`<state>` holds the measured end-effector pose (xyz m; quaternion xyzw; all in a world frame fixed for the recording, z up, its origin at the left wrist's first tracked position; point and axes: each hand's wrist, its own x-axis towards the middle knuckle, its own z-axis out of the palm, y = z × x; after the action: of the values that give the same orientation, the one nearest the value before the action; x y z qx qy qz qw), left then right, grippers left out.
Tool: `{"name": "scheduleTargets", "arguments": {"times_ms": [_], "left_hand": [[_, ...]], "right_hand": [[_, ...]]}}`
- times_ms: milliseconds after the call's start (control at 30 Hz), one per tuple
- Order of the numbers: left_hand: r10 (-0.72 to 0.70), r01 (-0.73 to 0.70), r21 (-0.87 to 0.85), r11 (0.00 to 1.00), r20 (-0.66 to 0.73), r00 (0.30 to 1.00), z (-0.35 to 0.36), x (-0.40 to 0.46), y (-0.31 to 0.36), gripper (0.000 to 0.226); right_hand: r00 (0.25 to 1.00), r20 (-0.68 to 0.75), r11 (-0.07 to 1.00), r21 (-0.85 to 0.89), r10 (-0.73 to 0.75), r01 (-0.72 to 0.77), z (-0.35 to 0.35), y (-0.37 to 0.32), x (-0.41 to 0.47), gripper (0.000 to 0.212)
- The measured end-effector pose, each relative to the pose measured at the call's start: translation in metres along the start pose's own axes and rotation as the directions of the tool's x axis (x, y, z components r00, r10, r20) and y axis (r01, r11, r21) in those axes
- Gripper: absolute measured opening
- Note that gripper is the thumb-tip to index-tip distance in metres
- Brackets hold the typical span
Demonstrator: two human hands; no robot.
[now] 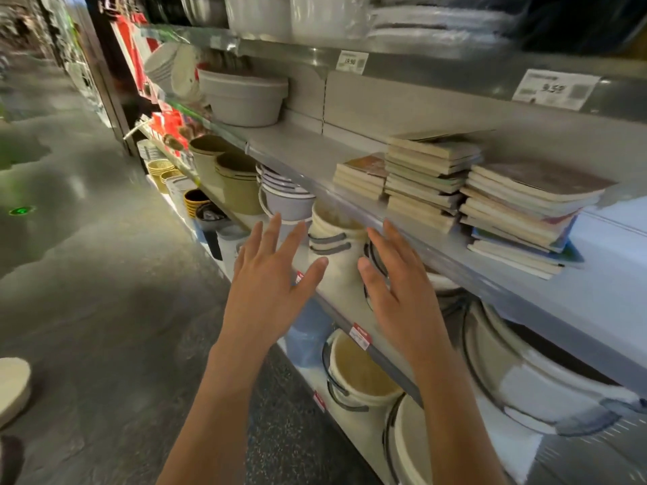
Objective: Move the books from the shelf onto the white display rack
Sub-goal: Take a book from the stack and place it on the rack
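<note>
Three stacks of books lie flat on a grey metal shelf (pixel 315 159): a short stack (pixel 360 176) on the left, a taller one (pixel 427 180) in the middle, and a wide stack (pixel 525 211) on the right. Both my hands are raised in front of the shelf edge, below and left of the books. My left hand (pixel 269 274) has its fingers spread and straight and holds nothing. My right hand (pixel 399 285) is likewise open and empty, its fingertips just under the shelf's front edge. No white display rack is in view.
Buckets and pots (pixel 336 253) fill the lower shelves under my hands. A grey tub (pixel 245 99) stands at the left end of the book shelf. Price tags (pixel 556 89) hang on the shelf above. The aisle floor (pixel 87 274) stretches away on the left.
</note>
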<state>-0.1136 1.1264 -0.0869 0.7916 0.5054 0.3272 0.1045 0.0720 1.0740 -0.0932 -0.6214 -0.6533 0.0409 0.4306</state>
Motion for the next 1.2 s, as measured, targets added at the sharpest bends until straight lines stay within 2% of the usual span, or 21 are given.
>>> {"name": "scheduleTargets", "arguments": {"times_ms": [200,300,433,567,667,800,867,1000,1200], "left_hand": [[0.028,-0.029,0.024,0.999,0.048,0.998,0.031,0.107,-0.032,0.082],[0.06,-0.059,-0.022,0.998,0.059,0.996,0.048,0.159,-0.04,0.084],[0.11,-0.104,-0.068,0.992,0.1,0.989,0.081,0.214,-0.057,0.083],[0.109,-0.09,-0.118,0.989,0.165,0.98,0.105,0.253,-0.072,0.086],[0.117,-0.09,-0.138,0.986,0.207,0.971,0.122,0.284,-0.086,0.088],[0.196,-0.153,-0.179,0.972,0.252,0.948,0.143,0.324,-0.102,0.082],[0.243,-0.186,-0.21,0.96,0.297,0.923,0.15,0.343,-0.109,0.076],[0.338,-0.234,-0.294,0.927,0.383,0.86,0.159,0.383,-0.123,0.08],[0.41,-0.24,-0.389,0.889,0.444,0.797,0.182,0.432,-0.143,0.075]], "right_hand": [[0.997,-0.043,0.997,0.059,0.061,-0.058,0.037,0.044,0.087,0.068],[0.993,-0.097,0.996,0.071,0.068,-0.061,0.052,0.068,0.127,0.062],[0.982,-0.079,0.985,0.037,0.172,-0.17,0.072,0.097,0.174,0.067],[0.961,-0.095,0.966,0.043,0.259,-0.256,0.09,0.118,0.204,0.074],[0.941,-0.108,0.946,0.014,0.322,-0.322,0.103,0.13,0.222,0.07],[0.901,-0.153,0.909,-0.038,0.405,-0.415,0.123,0.138,0.245,0.066],[0.872,-0.217,0.888,-0.042,0.439,-0.458,0.136,0.142,0.256,0.067],[0.802,-0.338,0.829,-0.096,0.493,-0.55,0.158,0.151,0.281,0.059],[0.703,-0.506,0.747,-0.158,0.501,-0.646,0.189,0.154,0.31,0.056]]}}
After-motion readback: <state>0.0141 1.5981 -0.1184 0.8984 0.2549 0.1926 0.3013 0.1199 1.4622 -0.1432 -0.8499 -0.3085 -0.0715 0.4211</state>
